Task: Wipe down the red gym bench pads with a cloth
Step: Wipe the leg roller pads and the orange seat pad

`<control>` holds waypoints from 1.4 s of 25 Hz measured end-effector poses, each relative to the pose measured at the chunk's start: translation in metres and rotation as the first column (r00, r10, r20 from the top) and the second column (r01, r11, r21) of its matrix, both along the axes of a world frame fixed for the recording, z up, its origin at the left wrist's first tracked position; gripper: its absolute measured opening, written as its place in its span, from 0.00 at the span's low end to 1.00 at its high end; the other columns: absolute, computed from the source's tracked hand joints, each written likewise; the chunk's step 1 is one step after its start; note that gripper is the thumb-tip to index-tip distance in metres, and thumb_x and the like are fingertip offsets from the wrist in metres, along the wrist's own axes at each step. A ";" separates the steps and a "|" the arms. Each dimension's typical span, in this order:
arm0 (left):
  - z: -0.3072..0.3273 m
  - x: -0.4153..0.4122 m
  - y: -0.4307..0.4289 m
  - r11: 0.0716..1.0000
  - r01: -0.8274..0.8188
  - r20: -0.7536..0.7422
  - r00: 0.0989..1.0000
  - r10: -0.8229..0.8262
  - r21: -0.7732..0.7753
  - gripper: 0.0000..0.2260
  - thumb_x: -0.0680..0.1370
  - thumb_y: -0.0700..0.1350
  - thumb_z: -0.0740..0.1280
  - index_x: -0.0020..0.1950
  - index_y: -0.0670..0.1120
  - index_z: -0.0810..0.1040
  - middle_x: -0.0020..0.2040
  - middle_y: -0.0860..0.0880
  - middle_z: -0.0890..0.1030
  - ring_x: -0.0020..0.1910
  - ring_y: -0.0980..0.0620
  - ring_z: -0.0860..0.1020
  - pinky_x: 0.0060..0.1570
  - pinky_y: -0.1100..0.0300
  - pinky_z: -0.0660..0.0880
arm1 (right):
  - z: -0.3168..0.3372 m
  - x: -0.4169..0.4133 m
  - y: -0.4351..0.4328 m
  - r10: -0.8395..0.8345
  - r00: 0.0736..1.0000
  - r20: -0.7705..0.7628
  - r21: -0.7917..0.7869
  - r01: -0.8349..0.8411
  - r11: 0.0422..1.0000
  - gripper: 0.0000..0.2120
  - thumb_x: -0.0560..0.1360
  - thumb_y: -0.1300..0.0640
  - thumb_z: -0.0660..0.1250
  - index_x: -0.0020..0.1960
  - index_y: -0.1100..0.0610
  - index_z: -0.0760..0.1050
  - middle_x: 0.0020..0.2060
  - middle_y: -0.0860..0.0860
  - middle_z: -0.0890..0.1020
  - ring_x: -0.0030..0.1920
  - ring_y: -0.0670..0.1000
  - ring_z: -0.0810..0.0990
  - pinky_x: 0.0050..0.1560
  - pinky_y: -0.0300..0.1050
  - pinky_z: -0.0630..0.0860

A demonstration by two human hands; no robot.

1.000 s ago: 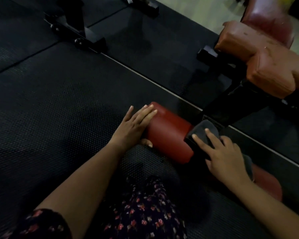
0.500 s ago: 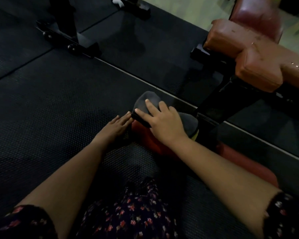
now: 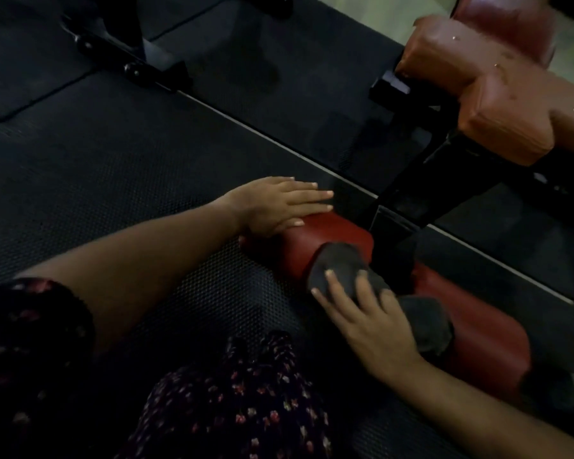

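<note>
- Head view, task's thing first: a low red roller pad [image 3: 332, 238] lies on the floor a little toward 4 o'clock of the frame's middle, glossy and smooth, its long axis running from 10 o'clock to 4 o'clock.
- A second red roller pad [image 3: 478, 332] continues the same line toward 4 o'clock; a black frame post [image 3: 408, 197] comes down between the two.
- Raised bench pads [image 3: 497, 94] sit at 2 o'clock, a paler brownish red, with creased covers and a few bright specks on top.
- A dark grey cloth [image 3: 340, 266] is draped over the near side of the first roller, at its 4 o'clock end; more of it bunches up at 3 o'clock of the right hand.
- The right hand [image 3: 371, 329] lies on the cloth with fingers straight and spread, pressing it flat against the pad; nothing is pinched that I can see.
- The left hand [image 3: 275, 207] rests palm down on the 10 o'clock end of the first roller, fingers straight and together, pointing toward 3 o'clock, relaxed and grasping nothing.
- Both forearms are bare; a dark floral sleeve [image 3: 30, 329] shows at 8 o'clock and matching floral fabric [image 3: 242, 402] at 6 o'clock.
- Black textured rubber floor [image 3: 106, 167] fills the left half, with a pale seam crossing diagonally.
- A black machine base [image 3: 136, 58] stands at 11 o'clock, well apart from the hands.
</note>
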State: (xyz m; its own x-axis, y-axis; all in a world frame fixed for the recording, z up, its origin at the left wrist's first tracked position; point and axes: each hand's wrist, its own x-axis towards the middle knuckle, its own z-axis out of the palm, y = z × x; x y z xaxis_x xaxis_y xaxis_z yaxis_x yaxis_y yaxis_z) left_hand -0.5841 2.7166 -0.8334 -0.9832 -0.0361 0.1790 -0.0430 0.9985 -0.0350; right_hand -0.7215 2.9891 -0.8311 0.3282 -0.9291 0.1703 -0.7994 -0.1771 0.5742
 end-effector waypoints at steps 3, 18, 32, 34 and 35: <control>0.005 -0.022 -0.008 0.997 0.071 0.211 0.975 -0.072 0.012 0.31 0.78 0.60 0.38 0.79 0.54 0.57 0.78 0.51 0.60 0.76 0.48 0.61 0.72 0.48 0.61 | -0.018 0.043 -0.046 0.062 0.988 -0.143 0.053 -0.054 0.997 0.26 0.79 0.59 0.45 0.71 0.53 0.70 0.70 0.55 0.71 0.61 0.65 0.67 0.48 0.55 0.64; 0.008 -0.017 -0.016 0.987 0.067 0.171 0.981 -0.091 0.146 0.26 0.81 0.59 0.43 0.77 0.55 0.63 0.74 0.47 0.69 0.70 0.43 0.70 0.66 0.42 0.68 | -0.028 -0.001 0.013 0.075 0.967 -0.244 0.118 -0.047 0.992 0.27 0.81 0.65 0.43 0.63 0.55 0.79 0.70 0.56 0.65 0.62 0.62 0.68 0.48 0.58 0.66; -0.011 0.008 0.008 0.989 -0.127 0.025 0.992 0.126 0.072 0.23 0.82 0.54 0.49 0.75 0.49 0.68 0.72 0.46 0.72 0.70 0.43 0.70 0.71 0.47 0.63 | -0.060 0.035 -0.027 0.294 0.822 -0.487 0.410 -0.083 0.908 0.23 0.77 0.61 0.50 0.62 0.52 0.80 0.69 0.50 0.73 0.66 0.59 0.71 0.52 0.57 0.64; -0.033 0.017 0.015 0.985 -0.173 -0.174 0.970 0.168 -0.013 0.21 0.83 0.51 0.51 0.72 0.47 0.71 0.70 0.45 0.74 0.68 0.43 0.73 0.70 0.46 0.64 | -0.046 0.004 0.004 0.301 0.863 -0.404 0.414 -0.121 0.902 0.24 0.73 0.60 0.50 0.52 0.51 0.85 0.67 0.49 0.76 0.63 0.61 0.69 0.51 0.56 0.65; -0.044 0.021 0.021 0.979 -0.200 -0.243 0.952 0.185 -0.040 0.20 0.84 0.51 0.52 0.73 0.46 0.71 0.70 0.45 0.74 0.69 0.44 0.72 0.71 0.47 0.64 | -0.036 -0.011 0.015 0.298 0.895 -0.330 0.389 -0.159 0.908 0.23 0.73 0.59 0.51 0.50 0.51 0.85 0.67 0.50 0.75 0.63 0.62 0.68 0.51 0.56 0.65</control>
State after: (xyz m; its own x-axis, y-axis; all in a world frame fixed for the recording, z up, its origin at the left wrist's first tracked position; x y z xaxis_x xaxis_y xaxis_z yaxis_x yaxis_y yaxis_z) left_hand -0.5626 2.7377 -0.8771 -0.8876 -0.2018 0.4140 -0.2492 0.9664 -0.0631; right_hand -0.7321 3.0038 -0.8675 0.5125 -0.7956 -0.3231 -0.4488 -0.5689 0.6892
